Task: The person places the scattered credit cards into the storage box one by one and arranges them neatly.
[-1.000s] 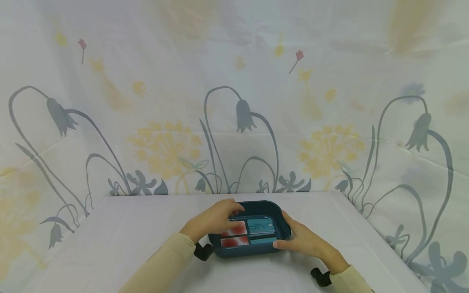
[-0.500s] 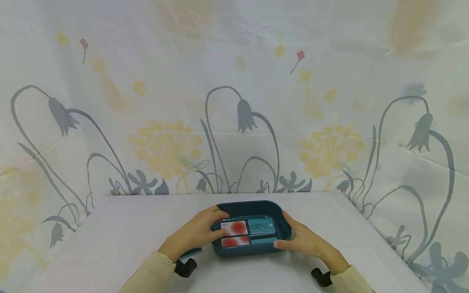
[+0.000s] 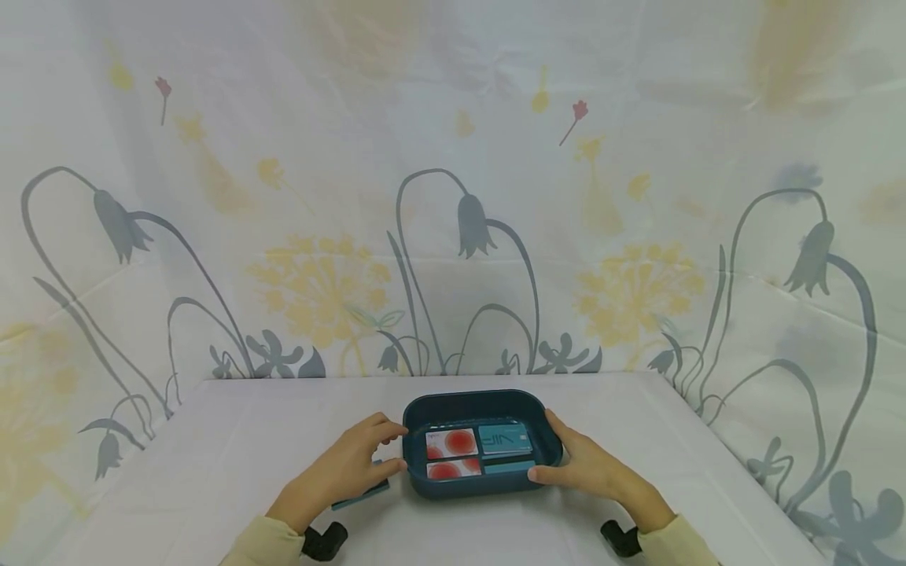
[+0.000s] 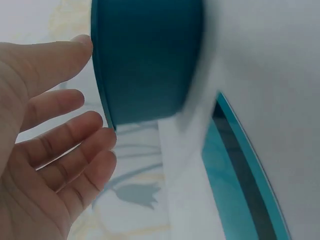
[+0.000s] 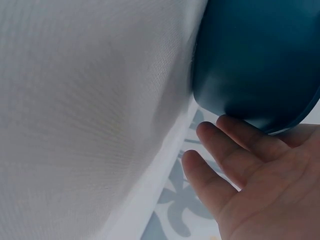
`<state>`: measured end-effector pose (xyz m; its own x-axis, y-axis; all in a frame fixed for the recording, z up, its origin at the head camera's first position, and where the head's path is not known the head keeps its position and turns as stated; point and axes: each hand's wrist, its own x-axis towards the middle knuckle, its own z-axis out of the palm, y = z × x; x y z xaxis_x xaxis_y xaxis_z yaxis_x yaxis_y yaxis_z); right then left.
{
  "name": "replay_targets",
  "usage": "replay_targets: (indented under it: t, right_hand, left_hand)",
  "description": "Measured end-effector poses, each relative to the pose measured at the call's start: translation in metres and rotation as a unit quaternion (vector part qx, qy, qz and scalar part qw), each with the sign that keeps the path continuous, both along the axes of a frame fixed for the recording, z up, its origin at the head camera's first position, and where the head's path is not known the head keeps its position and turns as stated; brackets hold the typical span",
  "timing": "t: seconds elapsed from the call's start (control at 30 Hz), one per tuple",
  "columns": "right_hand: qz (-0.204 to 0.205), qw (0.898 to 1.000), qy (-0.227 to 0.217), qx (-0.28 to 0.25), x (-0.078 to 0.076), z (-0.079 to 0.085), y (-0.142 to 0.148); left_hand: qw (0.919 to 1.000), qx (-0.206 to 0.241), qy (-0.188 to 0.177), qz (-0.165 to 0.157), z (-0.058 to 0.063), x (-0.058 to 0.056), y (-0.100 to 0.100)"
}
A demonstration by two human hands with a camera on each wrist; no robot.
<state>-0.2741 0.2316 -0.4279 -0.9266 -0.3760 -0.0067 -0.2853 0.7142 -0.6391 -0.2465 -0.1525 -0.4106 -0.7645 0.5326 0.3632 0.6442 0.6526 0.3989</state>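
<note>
A dark teal plastic bin (image 3: pixel 467 489) with rounded corners sits upright on the white table. Two white cards with red dots, one of them the upper card (image 3: pixel 451 442), lie inside on the left. Beside them on the right are a teal VIP card (image 3: pixel 505 439) and another teal card (image 3: pixel 510 466). My right hand (image 3: pixel 594 464) holds the bin's right end, thumb at the front wall and fingers along the side. My left hand (image 3: pixel 347 464) is just off the left end, fingers spread and holding nothing. A black-striped teal card (image 4: pixel 225 165) lies on the table by it, partly hidden in the head view.
The white table (image 3: pixel 609 417) reaches back to a flower-printed cloth (image 3: pixel 467 118) hanging behind it. Black wrist mounts (image 3: pixel 325 542) sit at both wrists, close over the table.
My left hand has drawn back left out of the bin to beside its outer wall, uncovering the red-dotted cards. A teal card on the table has come into view. The right hand stays put.
</note>
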Motion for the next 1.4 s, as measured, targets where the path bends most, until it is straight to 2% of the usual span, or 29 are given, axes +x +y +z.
replay_targets:
  t: [0.2,0.43,0.73,0.93,1.4]
  right_hand:
    - [0.004,1.0,0.002,-0.002,0.001,-0.002,0.001]
    - [0.001,1.0,0.012,0.01,-0.001,-0.001,0.001]
    - [0.001,1.0,0.01,0.01,-0.001,-0.001,0.001]
    - [0.001,1.0,0.015,0.011,-0.001,-0.002,0.002]
    - [-0.009,1.0,0.003,0.008,-0.001,-0.001,0.001]
  left_hand:
    - [0.9996,-0.022,0.006,0.016,-0.006,0.004,-0.015]
    - [0.9968,-0.052,-0.033,0.051,-0.008,0.01,-0.03]
    - [0.9921,-0.089,-0.053,0.071,-0.016,0.011,-0.04]
    - [0.9891,-0.094,-0.078,0.083,-0.018,0.011,-0.045]
    - [0.9854,-0.099,-0.094,0.103,-0.022,0.012,-0.049]
